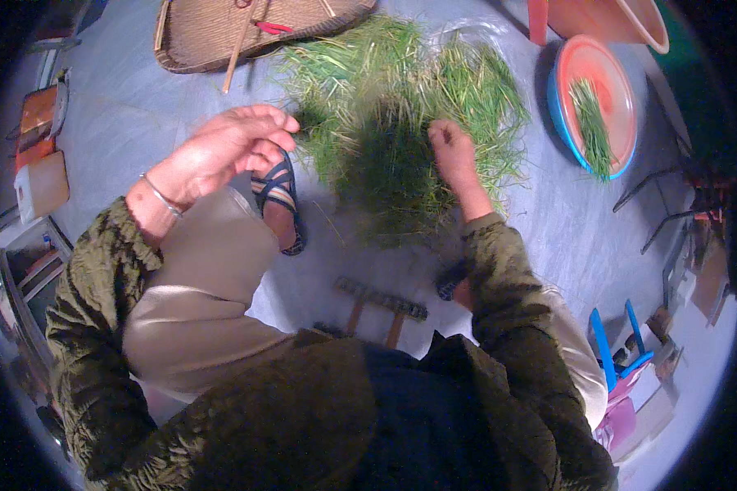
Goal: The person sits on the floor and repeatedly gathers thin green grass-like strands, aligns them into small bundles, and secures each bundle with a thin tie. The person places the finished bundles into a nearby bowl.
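Note:
A loose heap of green, grass-like stalks (485, 80) with some yellowed blades lies on the floor before me, its middle darkened by shadow. My left hand (239, 141), with a silver bangle (161, 196) on its wrist, hovers at the heap's left side. Its fingers are loosely bent and I see nothing in them. At the right side of the heap is my right hand (453, 153), fingers curled in over the stalks. Whether it grips any blades cannot be made out.
A woven bamboo tray (209, 37) bears a stick (241, 46) and a red item (274, 28). On the right, a small bundle of green stalks (592, 126) rests on a red-lidded blue basin (627, 147). My sandalled foot (276, 190) stands left; a wooden-legged stool or rack (381, 297) is below.

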`<action>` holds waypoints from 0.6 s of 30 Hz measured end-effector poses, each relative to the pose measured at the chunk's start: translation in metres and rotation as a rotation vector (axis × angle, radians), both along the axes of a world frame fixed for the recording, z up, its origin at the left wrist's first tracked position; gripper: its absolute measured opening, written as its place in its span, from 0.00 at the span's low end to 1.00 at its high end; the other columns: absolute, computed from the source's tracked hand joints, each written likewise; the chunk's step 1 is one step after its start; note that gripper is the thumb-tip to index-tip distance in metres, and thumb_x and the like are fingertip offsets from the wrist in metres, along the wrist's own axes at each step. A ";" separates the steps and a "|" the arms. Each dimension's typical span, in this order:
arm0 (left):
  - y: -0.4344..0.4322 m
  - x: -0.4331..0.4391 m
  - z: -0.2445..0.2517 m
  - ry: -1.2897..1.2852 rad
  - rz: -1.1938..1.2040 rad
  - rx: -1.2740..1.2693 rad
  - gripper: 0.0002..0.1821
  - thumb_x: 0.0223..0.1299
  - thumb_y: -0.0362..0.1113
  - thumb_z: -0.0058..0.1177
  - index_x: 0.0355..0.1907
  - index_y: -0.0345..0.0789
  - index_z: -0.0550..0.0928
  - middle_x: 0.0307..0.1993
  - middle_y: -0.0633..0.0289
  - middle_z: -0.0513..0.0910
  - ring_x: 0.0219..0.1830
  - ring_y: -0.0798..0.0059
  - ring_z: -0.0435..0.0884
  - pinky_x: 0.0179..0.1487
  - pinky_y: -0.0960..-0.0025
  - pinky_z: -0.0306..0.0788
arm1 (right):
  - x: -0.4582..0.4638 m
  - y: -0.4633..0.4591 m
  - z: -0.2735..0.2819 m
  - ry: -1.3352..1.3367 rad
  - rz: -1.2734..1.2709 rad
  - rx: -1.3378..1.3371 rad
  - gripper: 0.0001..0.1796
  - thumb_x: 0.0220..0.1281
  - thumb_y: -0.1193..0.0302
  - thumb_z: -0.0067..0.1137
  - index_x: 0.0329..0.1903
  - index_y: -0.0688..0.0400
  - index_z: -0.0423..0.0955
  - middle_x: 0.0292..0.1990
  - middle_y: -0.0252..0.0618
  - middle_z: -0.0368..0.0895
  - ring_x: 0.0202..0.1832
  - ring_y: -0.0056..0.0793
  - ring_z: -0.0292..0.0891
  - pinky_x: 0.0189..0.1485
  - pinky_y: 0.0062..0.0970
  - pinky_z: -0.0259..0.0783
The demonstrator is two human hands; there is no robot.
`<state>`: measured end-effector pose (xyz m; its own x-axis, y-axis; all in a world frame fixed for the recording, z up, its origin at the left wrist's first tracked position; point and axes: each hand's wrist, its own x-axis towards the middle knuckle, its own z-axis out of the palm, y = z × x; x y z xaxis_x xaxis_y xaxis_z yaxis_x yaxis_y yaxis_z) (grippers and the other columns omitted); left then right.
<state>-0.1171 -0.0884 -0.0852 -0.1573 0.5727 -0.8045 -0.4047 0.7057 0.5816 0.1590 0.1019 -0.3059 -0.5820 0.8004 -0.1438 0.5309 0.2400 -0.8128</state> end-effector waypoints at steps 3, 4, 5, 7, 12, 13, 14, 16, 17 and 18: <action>-0.019 0.015 -0.028 -0.105 -0.092 -0.023 0.11 0.68 0.38 0.47 0.46 0.34 0.77 0.36 0.64 0.81 0.33 0.81 0.79 0.37 0.80 0.76 | -0.013 -0.029 -0.012 -0.119 -0.120 -0.018 0.17 0.61 0.64 0.59 0.48 0.61 0.75 0.32 0.42 0.82 0.34 0.32 0.78 0.41 0.31 0.72; -0.018 0.023 -0.046 -0.080 -0.172 -0.034 0.12 0.68 0.39 0.48 0.46 0.34 0.77 0.37 0.63 0.81 0.35 0.80 0.79 0.39 0.77 0.76 | -0.013 -0.030 -0.020 -0.155 -0.129 -0.011 0.17 0.60 0.65 0.59 0.49 0.61 0.75 0.32 0.42 0.82 0.34 0.32 0.78 0.41 0.31 0.72; -0.021 0.034 -0.060 -0.042 -0.233 -0.059 0.12 0.67 0.39 0.48 0.46 0.34 0.78 0.37 0.63 0.81 0.36 0.79 0.79 0.41 0.74 0.76 | -0.016 -0.032 -0.025 -0.178 -0.119 -0.017 0.18 0.60 0.65 0.58 0.49 0.62 0.75 0.32 0.42 0.82 0.34 0.32 0.78 0.42 0.31 0.72; -0.021 0.048 -0.110 0.056 -0.426 -0.056 0.16 0.65 0.42 0.51 0.48 0.32 0.77 0.39 0.64 0.81 0.40 0.78 0.78 0.43 0.74 0.74 | -0.020 -0.034 -0.034 -0.151 -0.109 0.030 0.18 0.60 0.65 0.59 0.49 0.62 0.75 0.31 0.41 0.82 0.34 0.32 0.78 0.41 0.31 0.72; 0.032 0.083 -0.181 0.323 -0.134 -0.033 0.24 0.56 0.45 0.57 0.48 0.26 0.77 0.42 0.58 0.82 0.43 0.71 0.78 0.46 0.70 0.71 | -0.031 -0.039 -0.027 -0.194 -0.025 -0.024 0.20 0.58 0.68 0.60 0.52 0.63 0.73 0.29 0.39 0.80 0.32 0.28 0.76 0.39 0.28 0.72; 0.037 0.096 -0.194 0.318 -0.045 -0.011 0.25 0.56 0.45 0.58 0.48 0.26 0.77 0.42 0.58 0.82 0.42 0.70 0.78 0.47 0.69 0.71 | -0.033 -0.041 -0.023 -0.180 -0.085 -0.057 0.20 0.58 0.68 0.60 0.52 0.63 0.73 0.29 0.39 0.80 0.31 0.27 0.75 0.39 0.28 0.72; 0.040 0.109 -0.207 0.312 0.045 0.010 0.25 0.56 0.45 0.58 0.48 0.26 0.77 0.42 0.57 0.82 0.42 0.70 0.78 0.47 0.69 0.71 | -0.036 -0.042 -0.020 -0.165 -0.145 -0.089 0.19 0.58 0.68 0.60 0.51 0.63 0.74 0.28 0.38 0.79 0.31 0.27 0.75 0.39 0.27 0.71; 0.044 0.113 -0.210 0.315 0.050 0.039 0.25 0.55 0.44 0.60 0.49 0.26 0.77 0.42 0.58 0.82 0.44 0.71 0.78 0.48 0.68 0.71 | -0.034 -0.041 -0.027 -0.097 -0.189 -0.136 0.16 0.59 0.69 0.60 0.47 0.64 0.75 0.27 0.35 0.77 0.29 0.25 0.72 0.37 0.26 0.71; 0.044 0.117 -0.216 0.238 0.128 0.057 0.26 0.53 0.45 0.62 0.47 0.26 0.77 0.40 0.56 0.82 0.41 0.69 0.79 0.45 0.67 0.71 | -0.030 -0.044 -0.034 -0.093 -0.155 -0.123 0.15 0.59 0.69 0.60 0.47 0.63 0.75 0.27 0.36 0.77 0.29 0.25 0.72 0.37 0.26 0.71; 0.045 0.118 -0.227 0.171 0.206 0.077 0.27 0.50 0.46 0.63 0.45 0.25 0.77 0.37 0.54 0.82 0.39 0.68 0.80 0.42 0.67 0.72 | -0.029 -0.047 -0.045 -0.079 -0.120 -0.109 0.15 0.59 0.70 0.60 0.47 0.63 0.75 0.27 0.37 0.77 0.30 0.26 0.72 0.37 0.26 0.71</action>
<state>0.0012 -0.0434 -0.3118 -0.4068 0.5729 -0.7116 -0.4261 0.5701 0.7025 0.1305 0.0546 -0.3507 -0.4664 0.8405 -0.2756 0.6138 0.0833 -0.7850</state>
